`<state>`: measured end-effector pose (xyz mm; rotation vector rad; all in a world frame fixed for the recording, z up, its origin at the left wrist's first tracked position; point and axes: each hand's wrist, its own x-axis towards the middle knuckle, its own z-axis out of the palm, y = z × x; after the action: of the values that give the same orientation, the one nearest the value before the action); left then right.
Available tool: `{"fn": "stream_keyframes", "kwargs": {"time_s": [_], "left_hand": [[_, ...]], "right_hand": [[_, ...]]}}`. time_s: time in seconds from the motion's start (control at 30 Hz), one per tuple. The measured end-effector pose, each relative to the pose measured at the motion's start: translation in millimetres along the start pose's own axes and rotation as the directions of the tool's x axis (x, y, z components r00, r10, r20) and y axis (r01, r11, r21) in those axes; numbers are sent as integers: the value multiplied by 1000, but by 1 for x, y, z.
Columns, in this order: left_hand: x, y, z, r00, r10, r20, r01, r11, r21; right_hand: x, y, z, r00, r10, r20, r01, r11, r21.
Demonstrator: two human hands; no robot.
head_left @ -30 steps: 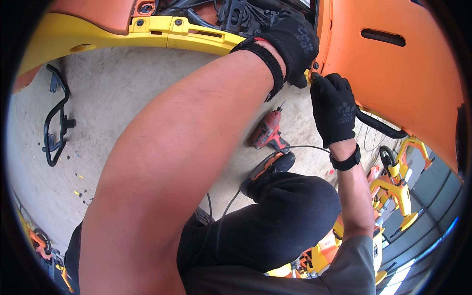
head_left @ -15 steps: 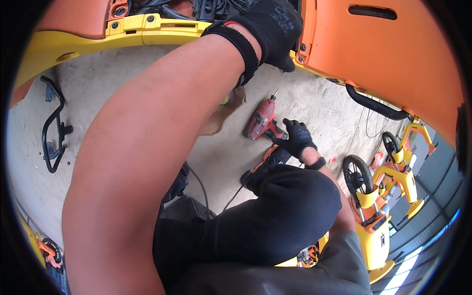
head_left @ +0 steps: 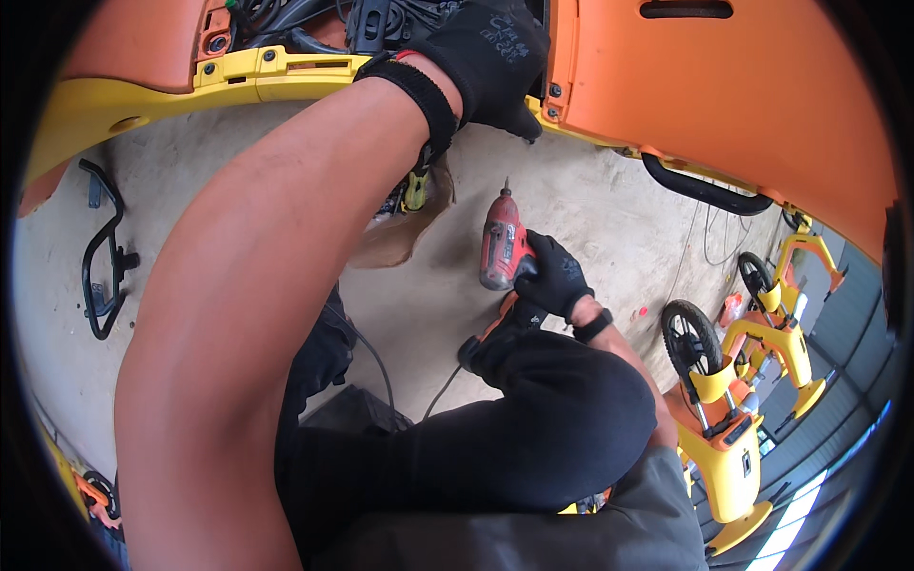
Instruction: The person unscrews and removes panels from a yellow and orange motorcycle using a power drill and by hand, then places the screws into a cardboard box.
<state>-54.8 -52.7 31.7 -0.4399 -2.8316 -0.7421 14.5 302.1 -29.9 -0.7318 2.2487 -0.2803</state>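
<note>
My left hand (head_left: 486,71) in a black glove is at the yellow rail (head_left: 305,78) beside an orange body panel (head_left: 714,105), fingers curled in, thumb downward; what they hold is hidden. My right hand (head_left: 557,278), also gloved, grips a red cordless driver (head_left: 503,243) by its handle, its bit pointing up, low over the floor near my shoe. Dark cables and brackets (head_left: 371,27) show in the opening behind my left hand.
A black tubular bracket (head_left: 100,247) lies on the concrete floor (head_left: 171,190) at left. Brown cardboard with parts (head_left: 414,224) lies under my left forearm. Several yellow-orange scooters (head_left: 724,457) with wheels stand at right. A black handle (head_left: 705,190) hangs below the panel. A cable crosses the floor.
My right hand has left the panel's corner, moved down to the driver and closed on it; the driver has turned upright. My left hand stays at the rail, shifted leftward in view.
</note>
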Motion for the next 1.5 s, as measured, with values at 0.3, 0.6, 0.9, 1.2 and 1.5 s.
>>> {"fn": "stream_keyframes", "kwargs": {"time_s": [0.3, 0.6, 0.9, 1.2, 1.5], "left_hand": [[-12, 0, 19, 990, -65, -128, 92, 972, 218], [-14, 5, 9, 994, -104, -39, 108, 986, 126], [-15, 2, 15, 994, -91, -64, 100, 982, 161], [-8, 5, -16, 990, -104, 98, 87, 983, 164], [-10, 5, -18, 988, -99, 123, 82, 987, 135]], "right_hand": [[-50, -119, -185, 965, -208, 162, 191, 975, 115], [-24, -151, -204, 959, 283, -11, -212, 742, 637], [-16, -150, -208, 966, 258, 23, -213, 741, 636], [-15, -126, -205, 974, 222, -38, -178, 863, 472], [-7, -153, -213, 939, 319, 125, -334, 769, 545]]}}
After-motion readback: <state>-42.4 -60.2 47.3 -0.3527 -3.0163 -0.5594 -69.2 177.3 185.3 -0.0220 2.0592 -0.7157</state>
